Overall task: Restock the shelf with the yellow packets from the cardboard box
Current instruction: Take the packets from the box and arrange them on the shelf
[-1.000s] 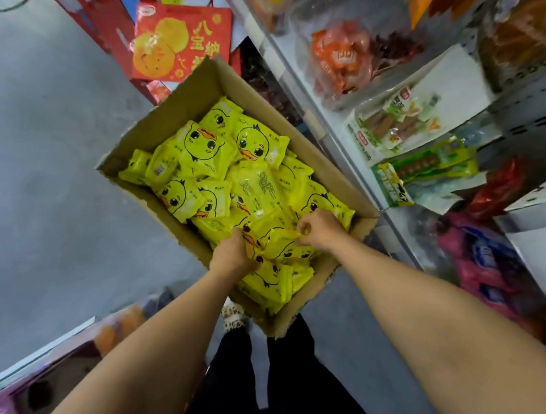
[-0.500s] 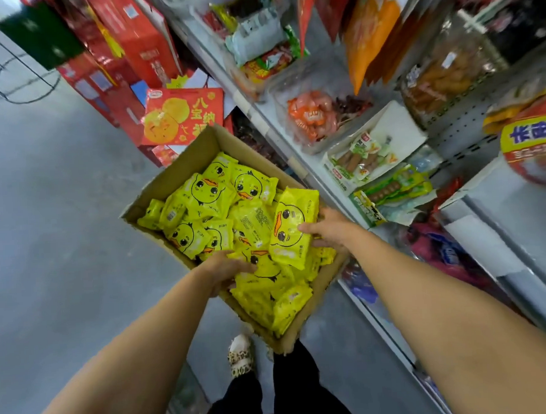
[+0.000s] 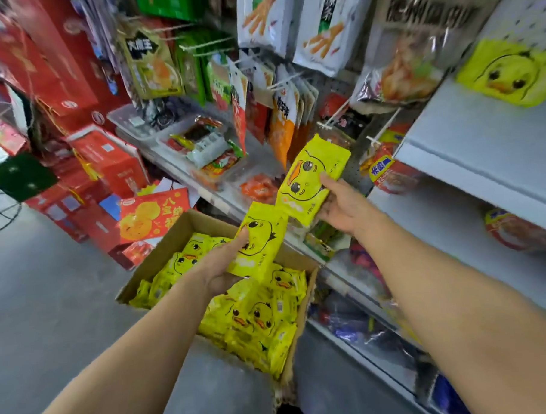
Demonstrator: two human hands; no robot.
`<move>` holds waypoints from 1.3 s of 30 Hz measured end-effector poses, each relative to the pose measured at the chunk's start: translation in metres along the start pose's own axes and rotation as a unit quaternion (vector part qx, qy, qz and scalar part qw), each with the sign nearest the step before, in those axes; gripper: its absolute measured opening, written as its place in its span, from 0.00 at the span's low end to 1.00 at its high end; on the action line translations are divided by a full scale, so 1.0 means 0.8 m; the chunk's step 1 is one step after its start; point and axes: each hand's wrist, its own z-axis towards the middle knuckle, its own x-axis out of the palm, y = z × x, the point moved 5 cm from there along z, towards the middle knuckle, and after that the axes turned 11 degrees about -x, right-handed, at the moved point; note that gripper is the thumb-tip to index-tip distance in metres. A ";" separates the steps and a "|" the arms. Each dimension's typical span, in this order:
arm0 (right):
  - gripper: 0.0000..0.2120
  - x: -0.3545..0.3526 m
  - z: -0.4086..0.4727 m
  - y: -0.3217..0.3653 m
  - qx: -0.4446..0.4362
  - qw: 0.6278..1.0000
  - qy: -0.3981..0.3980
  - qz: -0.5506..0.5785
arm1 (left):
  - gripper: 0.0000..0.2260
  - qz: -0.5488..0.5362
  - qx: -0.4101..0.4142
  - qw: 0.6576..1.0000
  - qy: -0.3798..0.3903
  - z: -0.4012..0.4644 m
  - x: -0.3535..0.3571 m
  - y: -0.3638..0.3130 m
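both hands now have a yellow duck packet each, lifted clear of the cardboard box (image 3: 185,232) where half a second ago only the right one was coming up. right hand (image 3: 343,208) fingers are clamped on the upper packet (image 3: 311,180), left hand (image 3: 224,265) grips the lower packet (image 3: 260,241) just above the pile. so picking looks done, placing comes next i'd guess. one matching duck packet (image 3: 507,74) already sits on the grey upper shelf (image 3: 469,142) to the right, well apart from the hands. box sits on grey floor (image 3: 50,294), red gift boxes (image 3: 107,157) stacked behind, snack bags hanging on pegs.
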 end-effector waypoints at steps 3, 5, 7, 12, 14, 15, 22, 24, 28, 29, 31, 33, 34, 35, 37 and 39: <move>0.07 -0.009 -0.030 0.075 -0.073 0.997 -0.034 0.011 | 0.19 0.047 0.063 0.996 0.050 -0.030 0.041 -0.047; 0.09 -0.018 -0.054 0.124 -0.117 0.991 -0.057 0.019 | 0.14 0.096 0.107 0.986 0.082 -0.059 0.078 -0.077; 0.09 -0.031 -0.077 0.170 -0.152 0.985 -0.077 0.020 | 0.09 0.155 0.150 0.972 0.098 -0.081 0.109 -0.107; 0.10 -0.077 -0.134 0.271 -0.250 0.960 -0.129 -0.005 | 0.11 0.288 0.198 0.930 0.114 -0.125 0.184 -0.167; 0.14 -0.100 -0.153 0.299 -0.273 0.947 -0.167 -0.011 | 0.08 0.296 0.211 0.923 0.124 -0.136 0.219 -0.183; 0.15 -0.111 -0.162 0.311 -0.283 0.942 -0.182 -0.014 | 0.06 0.299 0.214 0.921 0.126 -0.141 0.237 -0.188; 0.11 -0.192 -0.201 0.363 -0.326 0.912 -0.249 -0.011 | 0.10 0.256 0.231 0.930 0.127 -0.140 0.354 -0.210; 0.09 -0.214 -0.202 0.373 -0.323 0.907 -0.269 -0.037 | 0.09 0.249 0.227 0.931 0.140 -0.134 0.388 -0.209; 0.06 -0.248 -0.200 0.393 -0.322 0.899 -0.296 -0.037 | 0.10 0.235 0.245 0.925 0.170 -0.127 0.450 -0.216; 0.06 -0.255 -0.199 0.397 -0.319 0.898 -0.302 -0.032 | 0.11 0.240 0.255 0.922 0.164 -0.125 0.461 -0.219; 0.08 -0.268 -0.195 0.402 -0.316 0.899 -0.301 -0.024 | 0.10 0.241 0.251 0.922 0.168 -0.120 0.483 -0.220; 0.09 -0.278 -0.191 0.404 -0.313 0.903 -0.293 -0.022 | 0.08 0.245 0.238 0.923 0.177 -0.112 0.500 -0.219; 0.09 -0.283 -0.190 0.404 -0.313 0.903 -0.293 -0.024 | 0.09 0.251 0.234 0.922 0.179 -0.108 0.507 -0.218; 0.09 -0.288 -0.190 0.406 -0.317 0.901 -0.295 -0.022 | 0.09 0.254 0.231 0.921 0.182 -0.104 0.513 -0.217; 0.09 -0.299 -0.189 0.410 -0.332 0.895 -0.298 -0.007 | 0.11 0.249 0.224 0.924 0.184 -0.097 0.523 -0.215; 0.09 -0.312 -0.192 0.415 -0.338 0.884 -0.321 0.000 | 0.13 0.238 0.216 0.930 0.180 -0.090 0.531 -0.211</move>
